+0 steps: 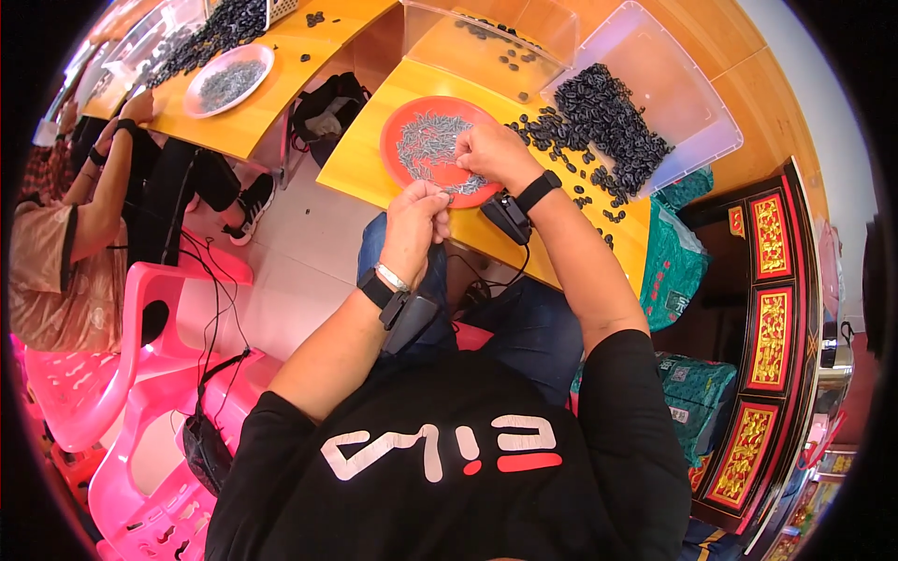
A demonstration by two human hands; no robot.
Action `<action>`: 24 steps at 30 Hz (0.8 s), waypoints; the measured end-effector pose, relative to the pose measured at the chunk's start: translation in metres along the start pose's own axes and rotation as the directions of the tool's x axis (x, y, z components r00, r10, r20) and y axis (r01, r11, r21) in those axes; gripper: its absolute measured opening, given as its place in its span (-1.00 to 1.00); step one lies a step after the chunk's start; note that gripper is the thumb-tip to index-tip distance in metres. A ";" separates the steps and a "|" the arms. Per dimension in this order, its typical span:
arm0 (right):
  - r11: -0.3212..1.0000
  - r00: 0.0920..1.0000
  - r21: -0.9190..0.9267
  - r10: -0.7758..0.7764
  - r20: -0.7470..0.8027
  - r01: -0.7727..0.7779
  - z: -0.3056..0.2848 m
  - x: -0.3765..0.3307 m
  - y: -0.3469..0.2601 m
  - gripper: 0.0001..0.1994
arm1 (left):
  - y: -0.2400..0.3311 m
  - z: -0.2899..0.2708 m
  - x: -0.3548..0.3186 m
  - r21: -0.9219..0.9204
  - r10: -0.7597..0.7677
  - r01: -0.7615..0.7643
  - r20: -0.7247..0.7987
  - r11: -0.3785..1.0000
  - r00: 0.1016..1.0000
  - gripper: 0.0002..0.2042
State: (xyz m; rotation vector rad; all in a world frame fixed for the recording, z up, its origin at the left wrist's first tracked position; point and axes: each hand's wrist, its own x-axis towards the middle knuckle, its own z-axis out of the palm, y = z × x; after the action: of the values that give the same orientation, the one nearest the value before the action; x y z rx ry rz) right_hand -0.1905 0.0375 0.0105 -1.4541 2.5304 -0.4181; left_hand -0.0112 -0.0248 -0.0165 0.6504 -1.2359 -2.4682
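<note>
My right hand (491, 150) hovers over the red plate (398, 126), fingers curled down and pinching into the heap of small grey metal pieces (426, 140). My left hand (416, 220) sits at the plate's near edge, fingertips pressed together on something too small to make out; its long axis I cannot tell. Black parts (608, 117) spill from a clear tray (692, 93) on the right, onto the yellow table (360, 159).

A small assembly workshop: yellow table (374, 140), clear bins (673, 93) of black parts (608, 122), pink plastic chairs (112, 374), co-worker (56, 243) nearby
</note>
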 end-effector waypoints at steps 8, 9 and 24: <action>0.975 0.997 -0.220 -0.015 0.079 0.032 0.007 0.006 -0.008 -0.89 | -0.002 -0.002 0.002 0.021 -0.001 0.000 0.010 1.000 1.000 -0.92; 0.975 0.997 -0.221 -0.014 0.076 0.031 0.009 0.005 -0.006 -0.89 | -0.002 -0.002 0.003 0.022 0.001 -0.001 0.012 1.000 1.000 -0.92; 0.960 0.995 -0.266 -0.099 -0.023 0.089 0.013 -0.010 0.007 -0.89 | -0.004 -0.006 0.006 -0.006 0.005 -0.005 0.005 1.000 1.000 -0.94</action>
State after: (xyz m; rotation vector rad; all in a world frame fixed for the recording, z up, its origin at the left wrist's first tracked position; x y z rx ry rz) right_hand -0.1872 0.0476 -0.0039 -1.6783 2.6344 -0.1228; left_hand -0.0138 -0.0290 -0.0244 0.6392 -1.2295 -2.4706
